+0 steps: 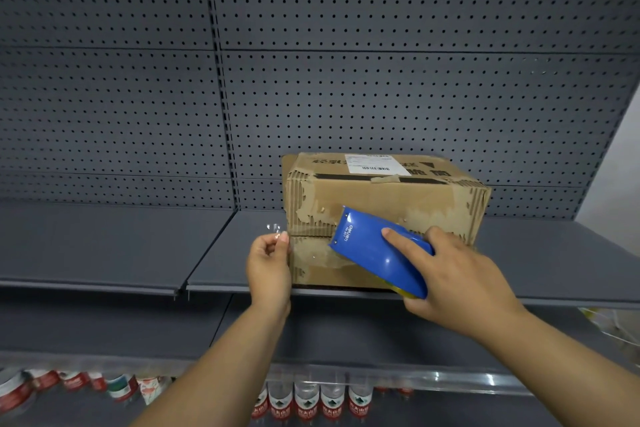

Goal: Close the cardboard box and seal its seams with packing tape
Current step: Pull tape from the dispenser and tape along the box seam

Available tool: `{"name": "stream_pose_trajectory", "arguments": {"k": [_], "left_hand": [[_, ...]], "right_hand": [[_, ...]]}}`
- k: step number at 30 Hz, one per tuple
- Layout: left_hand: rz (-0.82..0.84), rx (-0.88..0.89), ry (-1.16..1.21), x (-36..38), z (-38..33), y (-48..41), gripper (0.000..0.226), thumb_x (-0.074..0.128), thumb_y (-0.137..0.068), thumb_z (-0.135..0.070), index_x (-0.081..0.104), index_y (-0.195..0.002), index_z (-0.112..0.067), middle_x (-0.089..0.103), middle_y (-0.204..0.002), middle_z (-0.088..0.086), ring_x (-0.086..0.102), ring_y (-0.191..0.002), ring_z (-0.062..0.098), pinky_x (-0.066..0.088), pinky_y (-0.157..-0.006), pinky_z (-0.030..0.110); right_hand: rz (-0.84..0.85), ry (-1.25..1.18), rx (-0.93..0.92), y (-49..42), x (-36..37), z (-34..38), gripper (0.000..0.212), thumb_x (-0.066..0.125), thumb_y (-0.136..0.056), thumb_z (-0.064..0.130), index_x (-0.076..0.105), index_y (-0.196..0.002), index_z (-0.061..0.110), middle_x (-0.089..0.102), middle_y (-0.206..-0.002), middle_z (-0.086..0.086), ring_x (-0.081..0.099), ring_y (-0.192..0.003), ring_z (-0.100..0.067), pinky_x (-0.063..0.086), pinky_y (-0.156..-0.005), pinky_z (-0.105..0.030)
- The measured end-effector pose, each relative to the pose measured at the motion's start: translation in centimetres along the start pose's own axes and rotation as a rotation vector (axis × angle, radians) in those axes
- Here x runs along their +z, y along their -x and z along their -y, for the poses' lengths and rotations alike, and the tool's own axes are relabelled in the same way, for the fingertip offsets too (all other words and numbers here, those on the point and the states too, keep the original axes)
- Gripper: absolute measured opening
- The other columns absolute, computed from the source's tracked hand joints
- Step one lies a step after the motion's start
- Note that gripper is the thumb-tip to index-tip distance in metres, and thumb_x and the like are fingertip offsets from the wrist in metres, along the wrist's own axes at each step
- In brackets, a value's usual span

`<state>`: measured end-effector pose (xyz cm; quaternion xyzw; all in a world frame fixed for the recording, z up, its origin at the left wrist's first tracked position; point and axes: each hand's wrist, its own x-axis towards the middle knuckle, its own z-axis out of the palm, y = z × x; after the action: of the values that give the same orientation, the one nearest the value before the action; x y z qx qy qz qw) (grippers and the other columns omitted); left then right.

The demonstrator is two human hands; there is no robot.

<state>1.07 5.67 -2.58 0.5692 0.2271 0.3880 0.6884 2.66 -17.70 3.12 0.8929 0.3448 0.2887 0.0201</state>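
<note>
Cardboard box (381,198) sits on the grey shelf (104,246) just beyond both hands. The right hand (460,281) grips a blue tape dispenser (367,253) against its front; the left hand (268,267) pinches the clear tape end (276,231) at its left corner.

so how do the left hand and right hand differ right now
The left hand pinches the loose end of the clear tape in its fingertips; the right hand grips the blue tape dispenser, index finger stretched along its top. The left hand sits at the left front corner of the cardboard box; the right hand is further right, before the box's front. Both work at that front face.
</note>
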Motion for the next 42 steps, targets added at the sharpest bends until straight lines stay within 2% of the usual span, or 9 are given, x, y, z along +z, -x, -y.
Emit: {"name": "stream_pose_trajectory", "arguments": {"k": [10,16,18,22,24,28,34,39,42], "left_hand": [[-0.082,-0.049,-0.006,1.0,0.6,-0.8,0.014,0.052,-0.093,-0.021,0.056,-0.081,-0.016,0.063,-0.081,0.005,0.058,-0.074,0.018,0.05,-0.074,0.035],[-0.133,-0.077,0.006,1.9,1.0,-0.7,0.02,0.05,-0.093,-0.029,0.06,-0.085,-0.013,0.064,-0.079,0.002,0.059,-0.07,0.015,0.05,-0.065,0.027],[-0.152,-0.095,-0.012,2.0,1.3,-1.1,0.021,0.05,-0.092,-0.032,0.061,-0.085,-0.016,0.066,-0.086,0.005,0.062,-0.078,0.02,0.054,-0.076,0.036],[-0.22,-0.166,-0.055,2.1,0.9,-0.8,0.056,0.058,-0.088,-0.036,0.036,-0.135,-0.016,0.046,-0.12,0.002,0.052,-0.104,0.019,0.044,-0.094,0.037],[-0.252,-0.071,-0.13,2.1,0.4,-0.5,0.053,0.058,-0.089,-0.029,0.036,-0.135,-0.017,0.039,-0.128,0.005,0.047,-0.113,0.02,0.039,-0.093,0.032],[-0.159,0.079,-0.223,2.3,0.2,-0.2,0.025,0.044,-0.097,-0.019,0.057,-0.117,-0.014,0.04,-0.133,0.0,0.043,-0.118,0.01,0.031,-0.098,0.023],[-0.17,0.085,-0.197,2.9,0.2,0.3,0.05,0.039,-0.099,-0.019,0.024,-0.146,-0.021,0.023,-0.153,0.001,0.026,-0.138,0.015,0.021,-0.099,0.02],[-0.029,0.109,-0.131,3.1,1.0,0.3,0.041,0.03,-0.1,-0.027,0.043,-0.138,-0.017,0.043,-0.144,0.003,0.035,-0.136,0.014,0.027,-0.114,0.035],[0.04,0.158,-0.216,3.2,0.8,0.3,0.054,0.03,-0.097,-0.044,0.031,-0.144,-0.02,0.037,-0.148,-0.002,0.032,-0.137,0.014,0.024,-0.114,0.035]], "right_hand": [[-0.024,0.016,0.003,-0.1,0.5,0.8,0.102,0.083,-0.032,0.048,0.049,-0.125,0.026,0.054,-0.076,-0.006,0.054,-0.053,-0.019,0.037,-0.037,-0.021],[-0.017,0.031,0.007,-0.1,0.7,0.9,0.102,0.083,-0.034,0.05,0.048,-0.127,0.026,0.055,-0.076,-0.006,0.055,-0.054,-0.019,0.039,-0.037,-0.024],[-0.021,0.035,0.005,-0.1,0.8,0.9,0.1,0.082,-0.035,0.05,0.048,-0.126,0.026,0.054,-0.076,-0.006,0.054,-0.055,-0.018,0.038,-0.037,-0.023],[-0.034,0.024,0.002,0.0,0.9,0.9,0.099,0.083,-0.036,0.048,0.048,-0.127,0.025,0.055,-0.076,-0.007,0.055,-0.055,-0.02,0.041,-0.039,-0.023],[-0.037,0.025,0.0,0.0,0.9,0.9,0.099,0.083,-0.037,0.048,0.048,-0.127,0.025,0.055,-0.076,-0.007,0.055,-0.055,-0.021,0.04,-0.039,-0.023],[-0.043,0.044,-0.01,0.0,1.0,0.9,0.1,0.083,-0.037,0.05,0.046,-0.127,0.025,0.055,-0.077,-0.007,0.054,-0.055,-0.019,0.038,-0.038,-0.024],[-0.049,0.048,-0.006,-0.1,1.1,0.8,0.1,0.082,-0.037,0.051,0.044,-0.127,0.027,0.055,-0.077,-0.006,0.056,-0.056,-0.021,0.041,-0.038,-0.026],[-0.045,0.042,-0.009,-0.3,1.2,0.8,0.099,0.081,-0.039,0.051,0.043,-0.128,0.028,0.055,-0.077,-0.006,0.055,-0.056,-0.02,0.04,-0.037,-0.026],[-0.044,0.043,-0.012,-0.4,1.2,0.7,0.099,0.081,-0.04,0.05,0.043,-0.128,0.027,0.055,-0.078,-0.006,0.055,-0.056,-0.02,0.04,-0.037,-0.026]]}}
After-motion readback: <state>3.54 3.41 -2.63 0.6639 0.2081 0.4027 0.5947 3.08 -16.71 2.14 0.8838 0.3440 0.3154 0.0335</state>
